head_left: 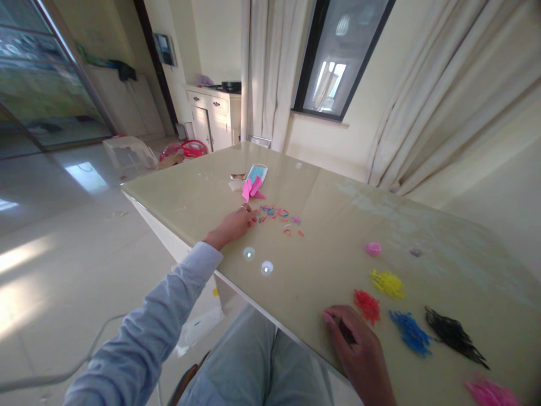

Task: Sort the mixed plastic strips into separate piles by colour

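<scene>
My left hand reaches over the table to the near left edge of a loose scatter of small mixed-colour rubber bands. Its fingers are drawn together and point down at the bands; whatever is between them is hidden. Close to the table's front edge rests my right hand, curled with thumb and forefinger tips together, and I cannot make out anything in it. Beside it lies a red pile of bands, with yellow, blue, black and pink piles further right.
Beyond the scatter lie pink paper pieces, a blue face mask and a small brown-and-white item. A pink lump sits behind the yellow pile. The glossy table has its front edge against my lap.
</scene>
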Tool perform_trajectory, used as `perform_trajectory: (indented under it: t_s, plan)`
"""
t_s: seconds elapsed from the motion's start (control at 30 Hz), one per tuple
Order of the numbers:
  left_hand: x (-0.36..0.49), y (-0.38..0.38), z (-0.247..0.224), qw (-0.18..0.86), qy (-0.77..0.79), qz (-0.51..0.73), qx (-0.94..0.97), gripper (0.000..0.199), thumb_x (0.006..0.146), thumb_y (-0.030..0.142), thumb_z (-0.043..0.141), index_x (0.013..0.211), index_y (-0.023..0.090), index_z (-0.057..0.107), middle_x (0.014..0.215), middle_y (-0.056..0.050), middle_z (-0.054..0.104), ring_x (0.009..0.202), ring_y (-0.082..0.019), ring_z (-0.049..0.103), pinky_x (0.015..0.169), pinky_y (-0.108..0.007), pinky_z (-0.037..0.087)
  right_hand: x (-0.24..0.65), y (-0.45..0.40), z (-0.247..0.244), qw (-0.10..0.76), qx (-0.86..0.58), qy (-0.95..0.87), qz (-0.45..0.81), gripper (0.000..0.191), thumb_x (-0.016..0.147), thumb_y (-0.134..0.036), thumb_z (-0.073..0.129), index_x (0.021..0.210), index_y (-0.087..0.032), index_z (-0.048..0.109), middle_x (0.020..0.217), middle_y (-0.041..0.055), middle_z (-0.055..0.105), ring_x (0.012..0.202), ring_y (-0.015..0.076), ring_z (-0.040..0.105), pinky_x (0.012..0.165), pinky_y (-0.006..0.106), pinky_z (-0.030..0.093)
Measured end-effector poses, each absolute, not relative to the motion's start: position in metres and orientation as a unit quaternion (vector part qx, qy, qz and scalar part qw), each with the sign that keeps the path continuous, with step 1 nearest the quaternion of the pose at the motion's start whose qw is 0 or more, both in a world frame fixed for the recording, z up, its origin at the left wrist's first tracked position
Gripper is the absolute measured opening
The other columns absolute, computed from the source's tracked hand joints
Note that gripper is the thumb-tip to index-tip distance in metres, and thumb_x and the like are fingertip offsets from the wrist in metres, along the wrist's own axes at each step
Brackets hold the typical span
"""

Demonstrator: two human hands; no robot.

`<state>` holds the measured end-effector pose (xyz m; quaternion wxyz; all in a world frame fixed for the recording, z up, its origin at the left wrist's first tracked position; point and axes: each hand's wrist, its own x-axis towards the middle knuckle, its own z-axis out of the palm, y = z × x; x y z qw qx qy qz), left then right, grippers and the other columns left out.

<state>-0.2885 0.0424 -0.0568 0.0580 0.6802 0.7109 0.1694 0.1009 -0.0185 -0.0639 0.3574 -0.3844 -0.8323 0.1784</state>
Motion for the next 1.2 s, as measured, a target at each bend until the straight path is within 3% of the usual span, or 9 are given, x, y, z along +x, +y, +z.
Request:
perform_trajectory:
  t_s: [0.3,0.43,0.53,0.6,0.67,0.73,0.8,0.97,1.2]
  plan:
    - [-0.28,0.044,-0.053,0.049,0.719,0.156,0.676,0.021,0.086,0.014,0.048,0.091,0.016,0.068,0.108,-0.011,0.057,0.084,-0.019,0.061,0.081,-0.031,0.048,0.101,-0.019,-0.063,0.35,-0.391,-0.831,0.186,0.026,0.096,-0.039,0.053,0.082,-0.021,0.067,0.078,0.0051,0.069,0.067,0.0164,0.066,0.062,0.024,0.053]
    - [-0.274,0.035,-0.048,0.05,0.718,0.21,0.661,0.019,0.088,0.014,0.046,0.088,0.016,0.064,0.105,-0.01,0.057,0.088,-0.019,0.059,0.081,-0.031,0.047,0.101,-0.02,-0.063,0.345,-0.398,-0.828,0.19,0.028,0.095,-0.041,0.053,0.082,-0.021,0.067,0.076,0.0052,0.069,0.066,0.0168,0.065,0.061,0.025,0.053]
    - [-0.265,0.02,-0.042,0.075,0.704,0.317,0.632,0.013,0.087,0.014,0.048,0.081,0.016,0.059,0.096,-0.008,0.057,0.087,-0.017,0.056,0.08,-0.029,0.046,0.101,-0.021,-0.061,0.343,-0.402,-0.826,0.195,0.029,0.095,-0.041,0.052,0.081,-0.021,0.067,0.076,0.005,0.069,0.064,0.0169,0.064,0.06,0.025,0.053]
    - [-0.253,0.005,-0.036,0.157,0.67,0.444,0.574,0.011,0.086,0.021,0.054,0.075,0.017,0.055,0.08,-0.003,0.054,0.075,-0.015,0.052,0.071,-0.027,0.044,0.1,-0.021,-0.06,0.343,-0.402,-0.825,0.198,0.029,0.095,-0.042,0.052,0.081,-0.021,0.067,0.076,0.005,0.069,0.065,0.0172,0.065,0.06,0.026,0.053]
    - [-0.234,-0.011,-0.031,0.314,0.596,0.55,0.493,0.019,0.087,0.034,0.059,0.078,0.018,0.053,0.064,0.003,0.045,0.058,-0.011,0.043,0.058,-0.024,0.037,0.1,-0.021,-0.06,0.344,-0.402,-0.824,0.201,0.029,0.095,-0.041,0.052,0.08,-0.021,0.067,0.076,0.0053,0.069,0.066,0.0178,0.065,0.061,0.026,0.053]
    - [-0.211,-0.026,-0.025,0.487,0.474,0.606,0.413,0.028,0.084,0.043,0.066,0.086,0.017,0.056,0.059,0.005,0.043,0.053,-0.009,0.04,0.054,-0.022,0.032,0.1,-0.021,-0.06,0.342,-0.403,-0.824,0.205,0.028,0.095,-0.04,0.052,0.08,-0.021,0.067,0.076,0.0052,0.069,0.066,0.0178,0.064,0.062,0.027,0.053]
    - [-0.187,-0.037,-0.021,0.593,0.372,0.623,0.349,0.03,0.08,0.041,0.073,0.086,0.016,0.058,0.061,0.005,0.044,0.052,-0.007,0.036,0.053,-0.021,0.03,0.101,-0.021,-0.061,0.339,-0.403,-0.824,0.209,0.026,0.095,-0.038,0.053,0.082,-0.021,0.066,0.076,0.0049,0.068,0.066,0.0173,0.063,0.062,0.026,0.052]
    - [-0.136,-0.045,-0.017,0.706,0.246,0.607,0.27,0.025,0.077,0.031,0.078,0.083,0.015,0.06,0.085,-0.001,0.056,0.052,-0.003,0.033,0.049,-0.02,0.029,0.1,-0.023,-0.063,0.335,-0.407,-0.82,0.221,0.021,0.095,-0.033,0.053,0.084,-0.02,0.065,0.079,0.0043,0.067,0.07,0.0159,0.062,0.064,0.025,0.049]
    - [-0.088,-0.04,-0.01,0.761,0.209,0.565,0.241,0.018,0.08,0.028,0.076,0.083,0.015,0.063,0.088,-0.001,0.058,0.054,-0.003,0.041,0.052,-0.019,0.035,0.097,-0.027,-0.058,0.333,-0.419,-0.812,0.233,0.016,0.092,-0.025,0.053,0.083,-0.019,0.064,0.077,0.0022,0.064,0.064,0.0134,0.055,0.061,0.024,0.043]
